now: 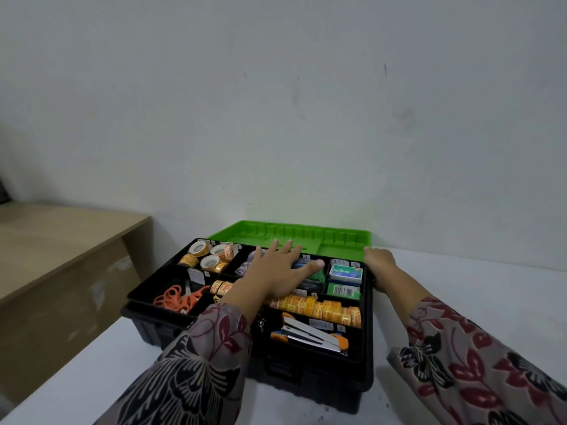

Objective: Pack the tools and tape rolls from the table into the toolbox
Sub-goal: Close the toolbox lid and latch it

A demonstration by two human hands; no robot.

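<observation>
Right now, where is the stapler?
In the head view, the stapler lies in the near right compartment of the toolbox, just in front of the row of yellow tape rolls.

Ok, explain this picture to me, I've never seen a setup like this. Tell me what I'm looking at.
There is no machine here. A person works bare-handed, and the single picture comes from a camera worn on their head, looking down. On the white table stands a black toolbox with its green lid open behind it. Its tray holds tape rolls, orange scissors, a stapler and boxes of staples. The left hand lies flat, fingers spread, over the middle of the tray and holds nothing. The right hand is at the box's right rear corner. Its fingers are hidden, so its grip is unclear.
</observation>
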